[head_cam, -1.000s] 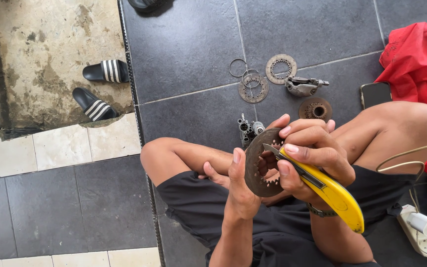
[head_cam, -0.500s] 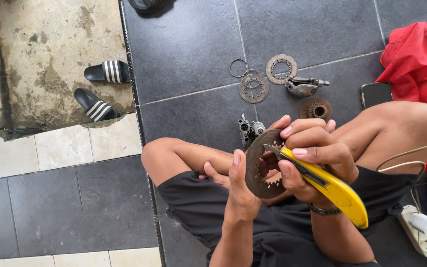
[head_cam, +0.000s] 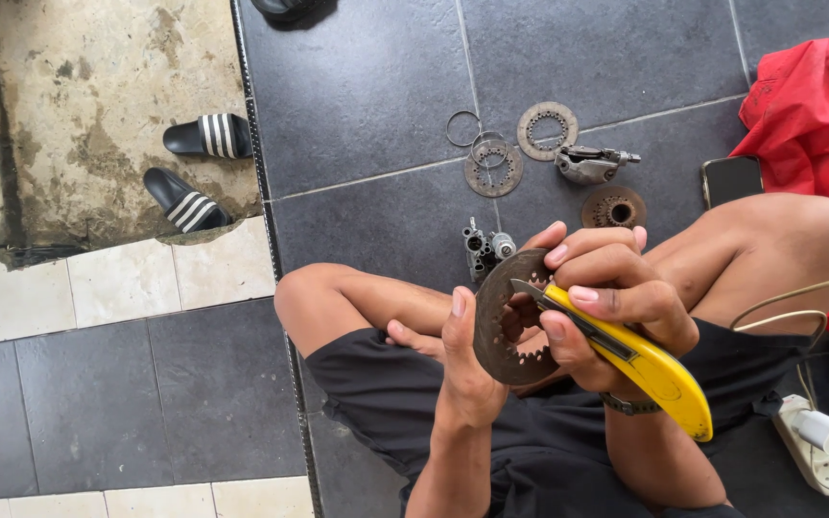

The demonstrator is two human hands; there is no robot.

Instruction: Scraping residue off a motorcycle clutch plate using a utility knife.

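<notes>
I sit cross-legged on dark floor tiles. My left hand [head_cam: 461, 360] grips the edge of a rusty toothed clutch disc [head_cam: 493, 336], held upright over my lap. My right hand [head_cam: 602, 288] is closed around a yellow utility knife [head_cam: 650, 364], and its blade tip rests against the disc's inner face. On the tiles ahead lie two more ring discs [head_cam: 546, 130] [head_cam: 492, 173], a thin wire ring [head_cam: 463, 128], a grey metal housing [head_cam: 587, 164], a rusty sprocket hub [head_cam: 613, 207] and a small metal assembly [head_cam: 484, 247].
A black phone [head_cam: 731, 178] lies beside a red cloth [head_cam: 813, 125] at the right. A white power strip with a plug [head_cam: 817, 441] sits near my right knee. A pair of black striped sandals [head_cam: 199, 168] rests on stained concrete at the left.
</notes>
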